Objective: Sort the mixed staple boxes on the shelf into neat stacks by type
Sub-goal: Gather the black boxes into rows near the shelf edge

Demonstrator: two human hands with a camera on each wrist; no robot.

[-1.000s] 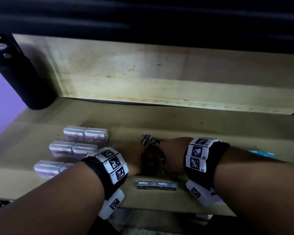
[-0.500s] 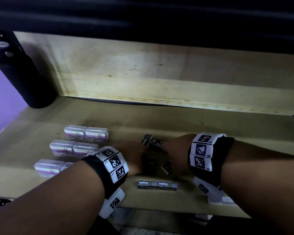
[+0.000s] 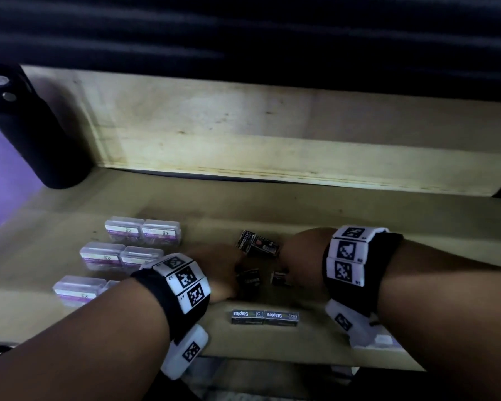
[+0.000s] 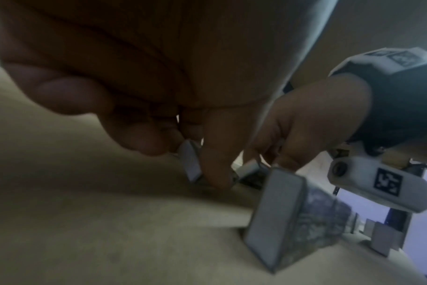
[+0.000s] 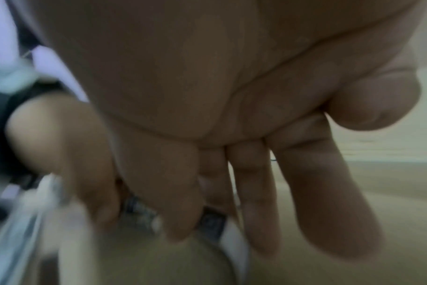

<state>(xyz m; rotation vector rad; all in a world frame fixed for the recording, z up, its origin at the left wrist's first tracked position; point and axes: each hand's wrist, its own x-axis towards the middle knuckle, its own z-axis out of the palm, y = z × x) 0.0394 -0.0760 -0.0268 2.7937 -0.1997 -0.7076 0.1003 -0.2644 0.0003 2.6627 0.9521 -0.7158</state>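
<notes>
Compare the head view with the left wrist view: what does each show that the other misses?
Only the head view shows the clear purple-labelled boxes in paired rows, the black bottle and the "Staples" wording on the two dark boxes at the shelf's front edge. Only the left wrist view shows the left hand's fingertips from below, at a small box. Both show the left hand, right hand and wooden shelf.

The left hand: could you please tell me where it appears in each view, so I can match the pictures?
Head: the left hand is left of centre, fingers on a small staple box.
Left wrist: it fills the top, fingertips reaching down.
Right wrist: it sits at the left edge.
Shared landmark: the wooden shelf, underfoot in all three.
</notes>
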